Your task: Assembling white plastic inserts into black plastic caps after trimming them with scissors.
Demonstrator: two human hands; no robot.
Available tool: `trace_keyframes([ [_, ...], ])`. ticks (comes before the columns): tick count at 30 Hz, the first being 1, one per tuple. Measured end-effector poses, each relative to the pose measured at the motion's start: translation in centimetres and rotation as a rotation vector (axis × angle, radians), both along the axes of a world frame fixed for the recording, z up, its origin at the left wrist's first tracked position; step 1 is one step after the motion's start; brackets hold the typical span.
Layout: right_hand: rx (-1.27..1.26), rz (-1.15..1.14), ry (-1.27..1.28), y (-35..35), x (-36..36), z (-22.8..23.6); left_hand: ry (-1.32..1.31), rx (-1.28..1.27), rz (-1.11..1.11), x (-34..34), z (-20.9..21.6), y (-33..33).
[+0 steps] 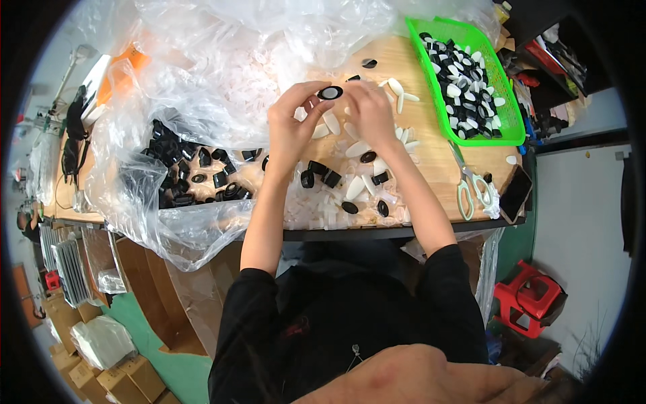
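Observation:
Above the far middle of the wooden table (397, 57), my left hand (293, 114) pinches a small oval black cap (330, 93) with a white centre between thumb and fingertips. My right hand (372, 116) is just right of the cap, its fingers smeared by motion. I cannot make out whether it holds anything. Beneath and around my wrists lie loose white oval pieces (357, 149), black caps (330, 178) and small clear plastic bits (333, 214). More black caps (180, 151) are heaped to the left, partly under plastic film.
A green basket (460, 143) of black and white pieces stands at the right. Scissors (464, 175) and a phone (516, 194) lie near the right front edge. Crumpled clear plastic bags (195, 81) cover the left and back. A red stool (531, 296) and cardboard boxes (141, 377) are on the floor.

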State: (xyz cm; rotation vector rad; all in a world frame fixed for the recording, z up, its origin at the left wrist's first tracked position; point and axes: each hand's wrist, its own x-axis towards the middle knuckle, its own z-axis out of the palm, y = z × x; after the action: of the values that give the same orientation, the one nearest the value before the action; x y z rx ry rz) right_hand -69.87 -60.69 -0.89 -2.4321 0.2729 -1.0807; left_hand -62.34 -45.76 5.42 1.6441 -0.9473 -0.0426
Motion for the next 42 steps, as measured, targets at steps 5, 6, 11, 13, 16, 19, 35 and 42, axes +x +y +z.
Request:
trace_keyframes([
  [5,0.113,0.126,-0.219,0.3,-2.4,4.8,0.270,-0.063,-0.084,0.2,-0.7,-0.2],
  [6,-0.033,0.153,-0.197,0.4,-2.5,4.9,0.271,-0.061,-0.088,0.0,-0.6,-0.4],
  [11,-0.241,0.173,-0.100,1.0,-2.8,5.1,0.328,-0.118,-0.183,-0.1,-0.9,-0.5],
  [13,0.208,0.273,-0.136,1.3,-2.8,5.0,0.348,-0.140,-0.187,-0.2,-1.0,-0.5],
  [16,0.702,0.379,0.047,0.9,-2.7,5.6,0.353,-0.181,-0.196,-0.5,-1.1,-0.7],
  [19,0.731,0.432,0.025,0.2,-2.9,4.9,0.300,-0.211,-0.176,-1.2,-1.1,-1.1],
  [35,-0.051,-0.316,-0.290,-5.8,-5.6,6.5,-0.393,0.176,-0.049,-0.9,-4.3,-1.7],
  [42,-0.047,-0.550,-0.179,-9.1,-7.7,5.5,-0.554,0.387,-0.097,-1.6,-5.6,-2.1],
])
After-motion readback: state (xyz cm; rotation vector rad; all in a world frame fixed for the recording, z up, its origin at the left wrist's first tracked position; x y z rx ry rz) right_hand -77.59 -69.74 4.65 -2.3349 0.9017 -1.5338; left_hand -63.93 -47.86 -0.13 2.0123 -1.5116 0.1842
